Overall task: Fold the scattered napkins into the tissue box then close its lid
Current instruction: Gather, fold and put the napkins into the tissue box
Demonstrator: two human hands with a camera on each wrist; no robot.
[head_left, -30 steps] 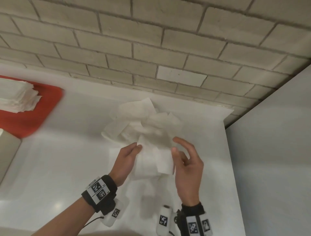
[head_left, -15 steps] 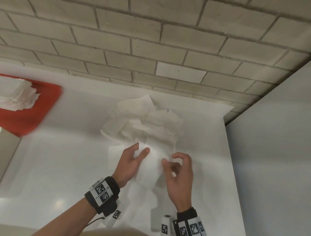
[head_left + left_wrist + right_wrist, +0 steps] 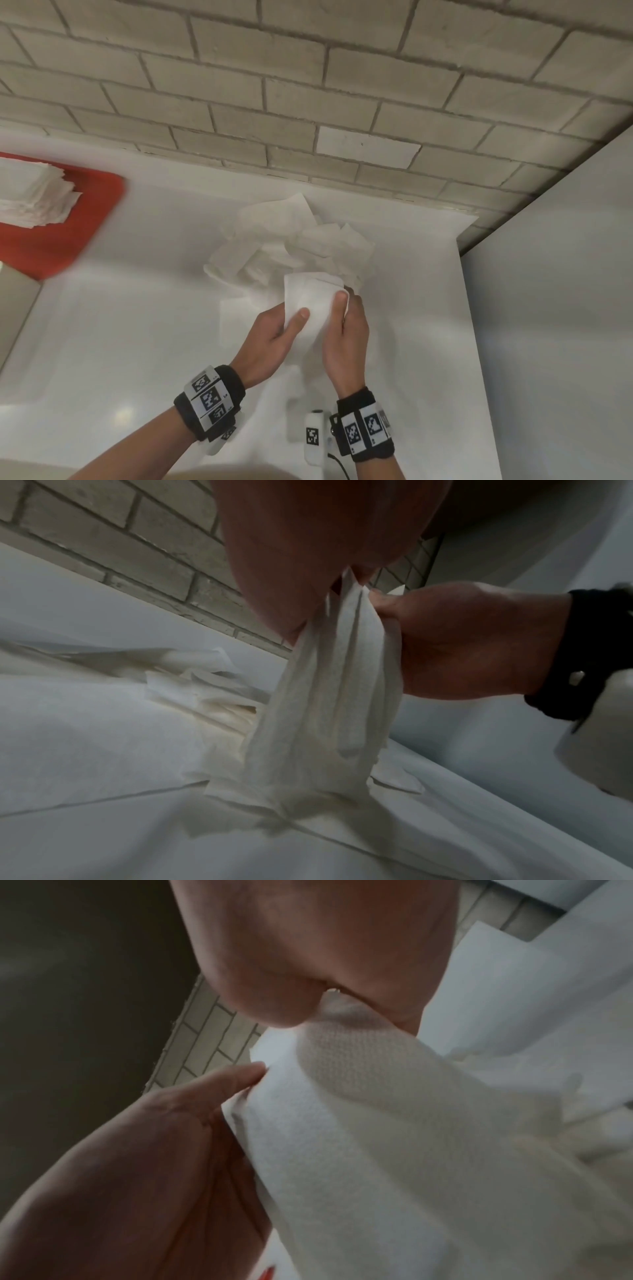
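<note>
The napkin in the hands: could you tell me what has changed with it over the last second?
Both hands closed in on the napkin: the left hand and right hand, earlier apart with fingers loose, now pinch it between thumbs and fingers, lifted off the table with its top folded over. The scattered pile and the stack on the red tray stayed put.
</note>
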